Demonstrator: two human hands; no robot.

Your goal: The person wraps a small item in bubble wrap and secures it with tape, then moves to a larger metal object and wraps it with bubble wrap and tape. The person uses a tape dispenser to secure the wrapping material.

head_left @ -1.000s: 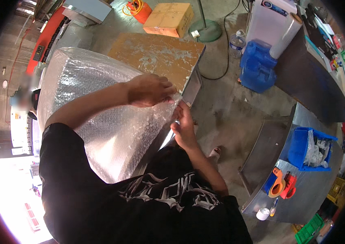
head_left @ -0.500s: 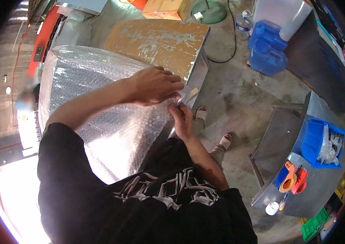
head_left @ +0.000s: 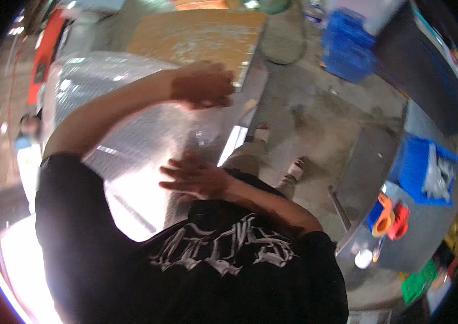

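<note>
Clear bubble wrap (head_left: 107,102) covers most of the near surface in front of me, with bright light glaring off its lower part. Over its far right part is my left hand (head_left: 203,86), blurred by motion, its fingers too smeared to read. Closer to my body, my right hand (head_left: 196,177) hovers at or just above the wrap with fingers spread and nothing in them. Whether its fingertips touch the film cannot be seen. Between the hands and the right edge lies a bright white strip (head_left: 233,144).
A worn brown board (head_left: 196,32) lies beyond the wrap. Blue jugs (head_left: 348,46) stand on the floor at the far right. On the right-hand table are a blue bin (head_left: 413,175) with bagged parts, orange (head_left: 383,216) and red (head_left: 399,221) tape dispensers. Another person (head_left: 28,146) is at the left.
My hands were close together, pinching the film at its right edge. Now they are apart: the right has let go and moved left toward my body; the left has risen slightly. The view has shifted.
</note>
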